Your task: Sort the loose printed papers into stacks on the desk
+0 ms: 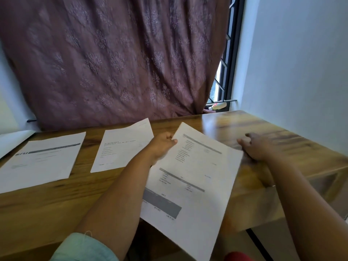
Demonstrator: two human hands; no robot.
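At the right end of the desk point(56, 208), a sheet is being placed.

Two stacks already lie far left on the wood: a banner-headed stack point(43, 159) and, just right of it, a text stack point(122, 147). The held sheet point(192, 176) (grey bars, a dark block near its bottom) hangs tilted, its near corner past the desk edge. The left hand point(162, 146) pinches its far left edge; the right hand point(258, 147) rests on bare wood beside it, fingers loosely bent, holding nothing. Best to lower it flat right of the text stack, apart from it, fully on the desk.
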